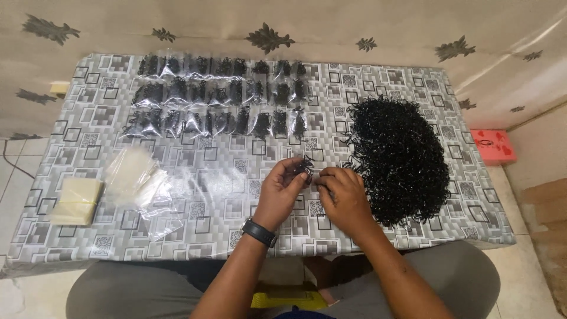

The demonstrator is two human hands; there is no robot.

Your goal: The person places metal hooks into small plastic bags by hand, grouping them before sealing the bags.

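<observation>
Grey table [177, 195] covered with glossy square-patterned cloth. On right side, big heap of small black elastic rings [398, 156]. At far side, three rows of clear small bags filled with black rings [218, 97]. At left, loose pile of empty clear plastic bags [139, 177], beside it banded stack of yellowish bags [75, 201]. Near table middle, left hand [280, 192] with black wristwatch [258, 232], fingers curled, pinching small bunch of black rings [305, 168]. Right hand [342, 198] just beside, fingertips closed against same bunch.
</observation>
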